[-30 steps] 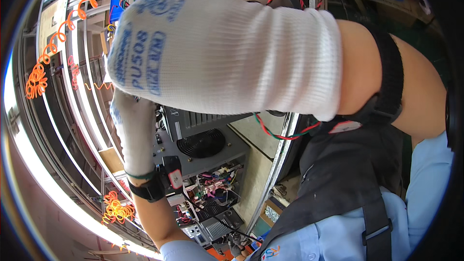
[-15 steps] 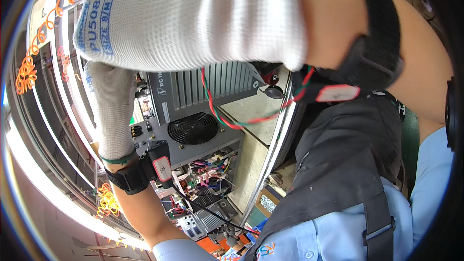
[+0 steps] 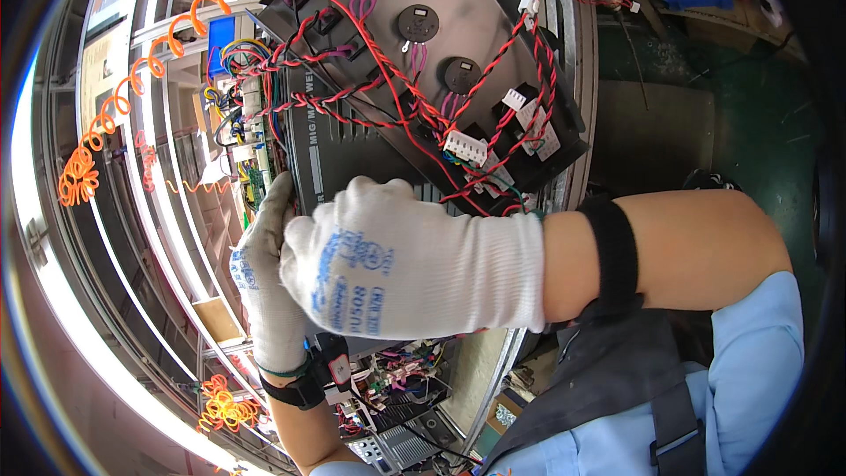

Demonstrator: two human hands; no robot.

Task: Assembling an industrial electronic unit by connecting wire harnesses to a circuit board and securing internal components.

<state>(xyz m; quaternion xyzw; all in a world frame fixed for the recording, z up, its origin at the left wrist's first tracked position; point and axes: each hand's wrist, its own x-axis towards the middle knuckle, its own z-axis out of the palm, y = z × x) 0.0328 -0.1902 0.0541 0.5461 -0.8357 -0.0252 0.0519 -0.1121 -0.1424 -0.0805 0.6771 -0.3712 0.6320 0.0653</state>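
Note:
My right hand (image 3: 374,260), in a white knitted glove with blue print, is closed over the near part of a dark grey machine casing (image 3: 352,159). Its fingertips face away, so whatever they grip is hidden. Just left of it my left hand (image 3: 271,278), gloved alike, has a finger stretched along the casing's left edge, by a green circuit board (image 3: 255,185); its other fingers are mostly covered. Beyond both hands a dark panel (image 3: 493,18) lies tilted on the casing, with round black meters (image 3: 417,25) and twisted red and black wires (image 3: 388,62).
Orange coiled hose (image 3: 123,62) hangs along metal racking at left, and a yellow-orange coil (image 3: 227,405) sits lower down. Nearer me are another opened unit's wires (image 3: 410,366). A metal rail (image 3: 502,379) runs along the bench's right side, above a green floor (image 3: 749,123).
The view has shifted toward the far side, bringing the meter panel and its wires into sight. My right hand has come down from the upper edge to beside my left hand.

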